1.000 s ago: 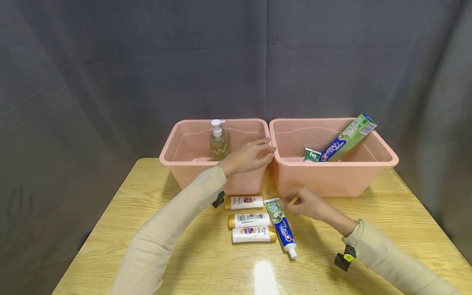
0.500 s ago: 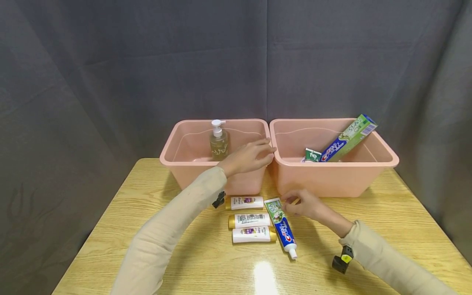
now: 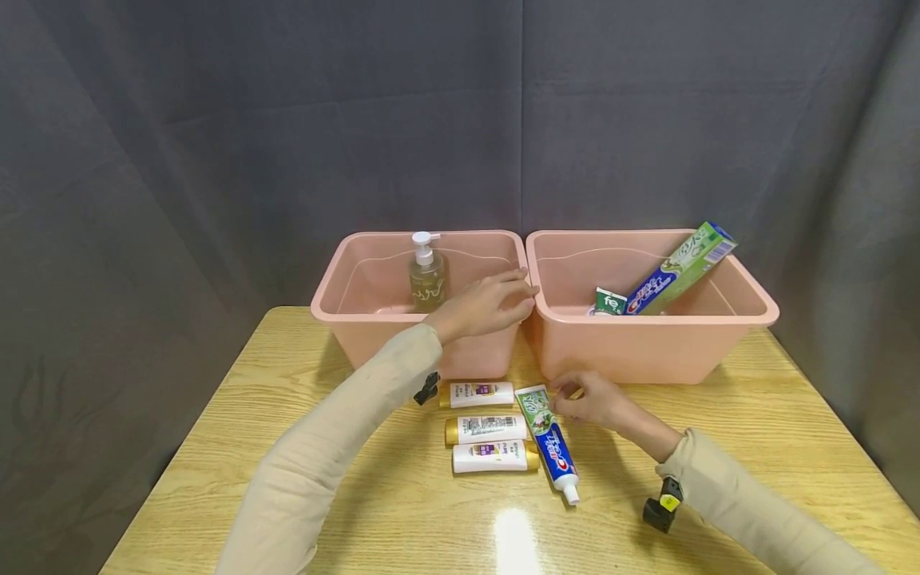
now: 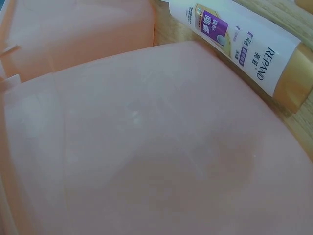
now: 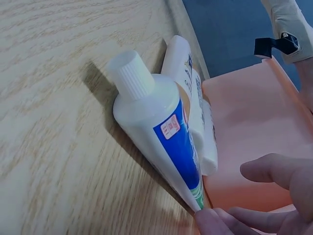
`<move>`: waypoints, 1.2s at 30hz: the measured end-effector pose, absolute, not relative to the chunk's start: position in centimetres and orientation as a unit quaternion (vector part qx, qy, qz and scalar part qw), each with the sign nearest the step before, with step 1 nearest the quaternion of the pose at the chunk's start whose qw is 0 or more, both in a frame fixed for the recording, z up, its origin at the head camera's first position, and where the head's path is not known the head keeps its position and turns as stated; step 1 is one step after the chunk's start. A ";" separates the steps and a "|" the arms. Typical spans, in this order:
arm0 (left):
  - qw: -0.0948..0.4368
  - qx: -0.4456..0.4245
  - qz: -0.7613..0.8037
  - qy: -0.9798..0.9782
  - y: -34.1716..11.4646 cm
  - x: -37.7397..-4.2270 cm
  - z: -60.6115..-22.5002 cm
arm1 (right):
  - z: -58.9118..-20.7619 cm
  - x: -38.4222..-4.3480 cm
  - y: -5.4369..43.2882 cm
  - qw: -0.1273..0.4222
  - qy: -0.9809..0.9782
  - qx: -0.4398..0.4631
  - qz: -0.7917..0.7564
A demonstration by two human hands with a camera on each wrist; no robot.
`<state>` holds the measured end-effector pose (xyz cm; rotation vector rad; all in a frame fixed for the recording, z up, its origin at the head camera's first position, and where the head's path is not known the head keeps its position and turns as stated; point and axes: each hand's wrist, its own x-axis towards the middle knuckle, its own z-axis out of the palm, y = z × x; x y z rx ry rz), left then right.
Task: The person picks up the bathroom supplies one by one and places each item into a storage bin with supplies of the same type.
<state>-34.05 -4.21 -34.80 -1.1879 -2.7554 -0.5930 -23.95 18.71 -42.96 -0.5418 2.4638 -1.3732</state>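
My left hand [image 3: 485, 306] lies over the right end of the left pink bin [image 3: 374, 318], fingers loosely bent and holding nothing visible. The left wrist view shows only the bin's wall and a white tube with a gold cap [image 4: 239, 41] beside it. On the table, my right hand [image 3: 592, 402] is at the flat end of a blue and green toothpaste tube [image 3: 549, 443]. In the right wrist view, one fingertip [image 5: 210, 221] touches that end, while another digit [image 5: 266, 169] stands apart from the tube. Three white gold-capped tubes [image 3: 491, 429] lie left of the toothpaste.
A pump bottle [image 3: 428, 281] stands inside the left bin. In the right pink bin [image 3: 647, 343], a toothpaste box [image 3: 679, 270] leans on the rim near a small green-ended tube [image 3: 609, 302]. A dark curtain hangs behind the wooden table [image 3: 402, 511].
The right wrist and forearm have shifted slightly left and towards the front edge, while the right fingers stay by the toothpaste. The left hand and the objects have not visibly moved.
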 end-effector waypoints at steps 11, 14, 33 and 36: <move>0.045 -0.388 -0.192 -0.900 -4.3 -34.0 -34.8 | -43.8 -24.3 18.3 0.166 0.835 -0.134 -0.507; 0.045 -0.387 -0.190 -0.901 -4.3 -34.0 -34.8 | -44.0 -24.3 18.1 0.168 0.837 -0.124 -0.506; 0.046 -0.384 -0.189 -0.903 -4.1 -33.8 -34.6 | -44.7 -24.9 17.3 0.194 0.849 -0.070 -0.487; 0.046 -0.385 -0.191 -0.902 -4.1 -33.8 -34.6 | -44.7 -24.9 17.1 0.191 0.851 -0.066 -0.484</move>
